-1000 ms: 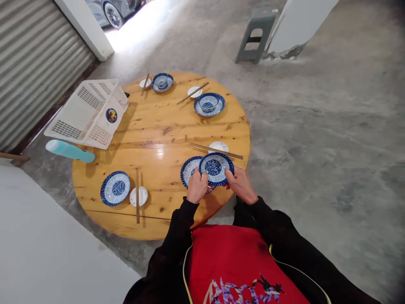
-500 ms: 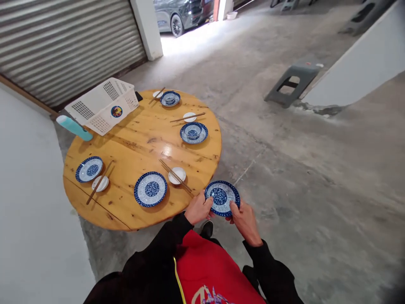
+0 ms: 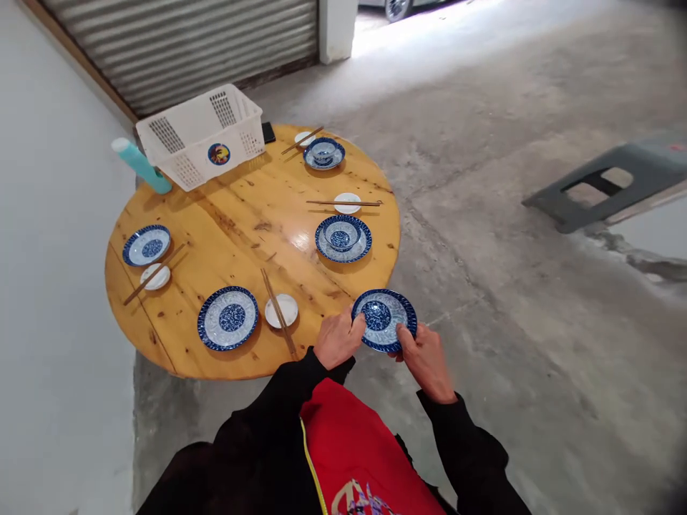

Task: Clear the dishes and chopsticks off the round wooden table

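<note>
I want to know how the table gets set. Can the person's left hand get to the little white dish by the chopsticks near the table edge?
Probably yes: the left hand hangs close to the small white dish with nothing between, but it grips the blue plate.

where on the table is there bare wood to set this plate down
The plate is held by the left hand and right hand at the round table's near-right edge. Bare wood lies in the middle, bordered by the white basket, the bowl on a plate and the empty plate. The right rim is crowded with chopsticks and saucers.
</note>
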### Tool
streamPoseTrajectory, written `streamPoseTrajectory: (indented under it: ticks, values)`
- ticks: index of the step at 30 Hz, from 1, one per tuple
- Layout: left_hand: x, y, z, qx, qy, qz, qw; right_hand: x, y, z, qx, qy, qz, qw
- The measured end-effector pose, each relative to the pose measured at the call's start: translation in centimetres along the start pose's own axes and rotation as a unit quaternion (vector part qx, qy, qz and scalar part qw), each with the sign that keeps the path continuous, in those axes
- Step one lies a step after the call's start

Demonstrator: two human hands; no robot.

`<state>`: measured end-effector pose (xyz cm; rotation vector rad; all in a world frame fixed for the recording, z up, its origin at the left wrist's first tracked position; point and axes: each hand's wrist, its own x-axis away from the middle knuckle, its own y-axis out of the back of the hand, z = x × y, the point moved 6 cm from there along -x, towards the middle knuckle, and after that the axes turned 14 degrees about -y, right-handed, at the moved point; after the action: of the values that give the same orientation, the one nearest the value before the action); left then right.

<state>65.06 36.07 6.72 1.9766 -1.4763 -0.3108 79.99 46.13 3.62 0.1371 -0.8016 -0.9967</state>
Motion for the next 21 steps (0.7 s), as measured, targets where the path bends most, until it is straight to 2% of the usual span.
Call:
streamPoseTrajectory:
  ticks: [4,8,12,15,18,21]
  values:
    - [-4.4,1.0,-0.6,0.004,0.021,-0.049,0.999,-5.3,1.5,4.6,0.089,0.058,0.004,0.994]
    - [-8.2,3.1,-0.3,-0.020,0.058,-0.091,0.994,-9.9,1.2,9.0,0.155,0.129,0.008,0.979]
    - [-11.6,5.2,0.6,-0.028,0.092,-0.117,0.988,-13.2,-0.1,12.7,0.205,0.164,0.007,0.965]
    - [-13.7,6.5,1.8,-0.045,0.118,-0.134,0.983,-15.3,-1.6,14.8,0.225,0.171,0.030,0.959]
    - [-15.2,7.2,3.3,-0.066,0.147,-0.150,0.976,-17.3,-3.2,16.5,0.253,0.186,0.048,0.948]
    - [-16.2,7.3,4.7,-0.066,0.175,-0.157,0.970,-19.2,-4.5,17.9,0.301,0.227,0.043,0.925]
